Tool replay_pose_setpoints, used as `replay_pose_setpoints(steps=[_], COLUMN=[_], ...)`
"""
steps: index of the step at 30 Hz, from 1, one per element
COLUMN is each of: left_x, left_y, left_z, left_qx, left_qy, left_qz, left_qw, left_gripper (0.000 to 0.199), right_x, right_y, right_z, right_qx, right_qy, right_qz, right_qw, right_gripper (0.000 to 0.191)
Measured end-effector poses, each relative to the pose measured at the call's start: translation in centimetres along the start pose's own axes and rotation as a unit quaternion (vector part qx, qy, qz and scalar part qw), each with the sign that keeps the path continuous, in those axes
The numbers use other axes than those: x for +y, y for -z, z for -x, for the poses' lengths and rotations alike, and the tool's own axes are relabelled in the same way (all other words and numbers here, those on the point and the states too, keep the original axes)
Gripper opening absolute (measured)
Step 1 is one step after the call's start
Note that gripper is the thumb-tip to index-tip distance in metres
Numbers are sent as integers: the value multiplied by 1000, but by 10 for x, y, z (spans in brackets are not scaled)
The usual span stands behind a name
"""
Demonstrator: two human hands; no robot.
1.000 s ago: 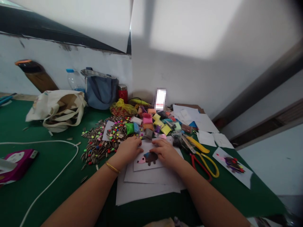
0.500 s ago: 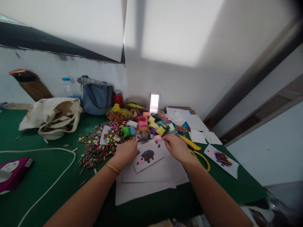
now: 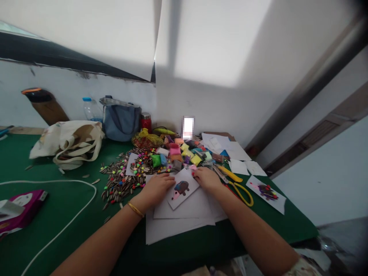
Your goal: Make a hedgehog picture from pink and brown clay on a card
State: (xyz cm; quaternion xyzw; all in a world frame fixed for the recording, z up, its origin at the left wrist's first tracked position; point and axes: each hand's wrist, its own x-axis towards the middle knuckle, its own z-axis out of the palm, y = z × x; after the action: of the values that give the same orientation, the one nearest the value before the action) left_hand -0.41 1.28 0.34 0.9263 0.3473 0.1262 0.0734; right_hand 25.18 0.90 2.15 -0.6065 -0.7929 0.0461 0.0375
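Observation:
A small white card [image 3: 188, 195] bears a clay hedgehog [image 3: 181, 188] with a dark brown and blue body and a pink snout. The card lies tilted on several stacked white sheets [image 3: 172, 234]. My left hand [image 3: 155, 189] rests at the card's left edge, its fingers stretched out flat. At the upper right edge, my right hand [image 3: 208, 180] has its fingers closed on the card, with a small red piece beside the fingertips. Part of the card's right side is hidden under this hand.
Sunflower seeds mixed with coloured balls [image 3: 122, 184] are heaped left of the sheets. Coloured clay packets [image 3: 175, 149] lie behind. Yellow-handled scissors [image 3: 244, 197], a yellow cutter [image 3: 230, 173] and another hedgehog card [image 3: 266, 191] are on the right. A white cable [image 3: 93, 195] crosses the left.
The card has turned, so the hedgehog's snout points more downward. My left hand's fingers have spread along the card's edge. My right hand has come lower and closer onto the card.

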Motion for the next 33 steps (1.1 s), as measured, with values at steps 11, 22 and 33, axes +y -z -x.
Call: replay_pose_setpoints(steps=[11, 22, 33], left_x=[-2, 2, 18], left_y=[-7, 0, 2], left_z=[15, 14, 14], left_qx=[27, -8, -40], left_qy=[43, 62, 48], left_qz=[12, 21, 8], left_qw=[999, 998, 998], left_gripper=[30, 31, 32], right_x=[-30, -65, -55], right_y=[-15, -36, -35], right_z=[33, 47, 48], right_qx=[55, 45, 58], right_qy=[24, -11, -57], right_qz=[-219, -283, -254], right_qw=[974, 958, 964], right_gripper=[17, 13, 13])
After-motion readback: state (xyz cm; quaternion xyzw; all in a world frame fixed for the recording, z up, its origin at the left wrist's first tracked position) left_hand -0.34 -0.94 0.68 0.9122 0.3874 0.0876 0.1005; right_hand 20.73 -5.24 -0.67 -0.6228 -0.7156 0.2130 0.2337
